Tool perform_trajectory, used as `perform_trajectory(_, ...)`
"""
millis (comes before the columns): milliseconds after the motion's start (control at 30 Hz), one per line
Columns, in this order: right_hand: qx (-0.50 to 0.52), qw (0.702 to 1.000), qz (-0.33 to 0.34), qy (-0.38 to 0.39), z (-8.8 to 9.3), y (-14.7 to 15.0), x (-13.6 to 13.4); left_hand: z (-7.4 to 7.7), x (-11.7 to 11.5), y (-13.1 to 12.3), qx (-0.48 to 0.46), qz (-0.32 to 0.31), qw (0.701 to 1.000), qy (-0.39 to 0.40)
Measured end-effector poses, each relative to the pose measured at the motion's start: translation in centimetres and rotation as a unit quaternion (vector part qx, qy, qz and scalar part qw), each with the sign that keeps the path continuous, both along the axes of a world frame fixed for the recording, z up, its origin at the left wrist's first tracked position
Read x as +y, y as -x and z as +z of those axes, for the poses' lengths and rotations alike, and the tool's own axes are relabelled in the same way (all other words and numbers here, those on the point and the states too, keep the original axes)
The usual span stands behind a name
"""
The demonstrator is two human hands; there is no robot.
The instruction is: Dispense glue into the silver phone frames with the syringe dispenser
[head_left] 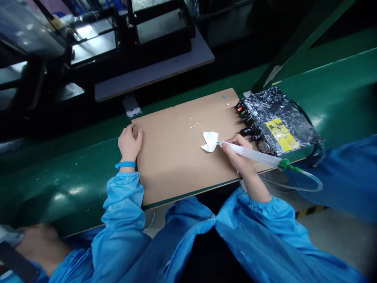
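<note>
Two bare hands work over a flat brown cardboard sheet (176, 165) on the green table (59, 177). The right hand (240, 157), its grip closed pen-fashion on a clear plastic dispensing syringe (259, 156), holds the barrel along the 4-to-10 o'clock line, nozzle meeting a crumpled white paper scrap (210, 141) at its 10 o'clock. The left hand (129, 143) rests curled on the sheet's 9 o'clock edge, well apart from the scrap; whether its grip pinches the sheet cannot be told
</note>
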State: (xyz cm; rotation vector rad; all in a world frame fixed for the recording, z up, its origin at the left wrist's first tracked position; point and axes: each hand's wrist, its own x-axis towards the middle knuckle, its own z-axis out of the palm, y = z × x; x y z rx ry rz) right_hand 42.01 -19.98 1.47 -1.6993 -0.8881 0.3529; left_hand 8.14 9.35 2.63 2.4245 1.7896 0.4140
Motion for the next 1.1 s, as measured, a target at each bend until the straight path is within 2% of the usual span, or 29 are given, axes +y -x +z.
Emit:
perform_trajectory(100,-0.037,0.999,0.023,0.008,0.3,0.1,-0.1,0.1,-0.1,0.0,-0.003,0.001,1.000,0.001)
perform_trajectory(267,-0.045,0.998,0.034,0.012,0.2,0.1,-0.3,0.1,0.0,0.0,-0.006,-0.001,1.000,0.002)
perform_trajectory(467,-0.053,0.995,0.080,0.041,0.0,-0.2,-0.5,-0.2,0.1,0.3,-0.002,-0.010,1.000,-0.001)
perform_trajectory(667,-0.064,0.994,0.078,0.032,0.0,-0.1,-0.4,-0.3,0.1,0.3,-0.002,-0.010,1.000,-0.006)
perform_trajectory(800,-0.070,0.994,0.074,0.038,0.1,0.0,-0.5,0.2,-0.2,0.2,-0.007,-0.026,0.999,-0.025)
perform_trajectory(900,-0.074,0.994,0.073,0.032,0.1,-0.1,-0.6,1.0,-2.0,-1.1,-0.030,-0.088,0.994,-0.060)
perform_trajectory(967,-0.071,0.995,0.074,0.020,0.2,-0.1,-0.6,1.5,-4.4,-2.8,-0.063,-0.177,0.981,-0.051)
perform_trajectory(1067,-0.067,0.993,0.094,0.001,0.3,-0.1,-0.5,2.0,-9.1,-5.8,-0.113,-0.364,0.923,0.048)
perform_trajectory(1100,-0.068,0.992,0.102,-0.004,0.4,-0.1,-0.5,2.0,-10.6,-6.7,-0.116,-0.407,0.903,0.076)
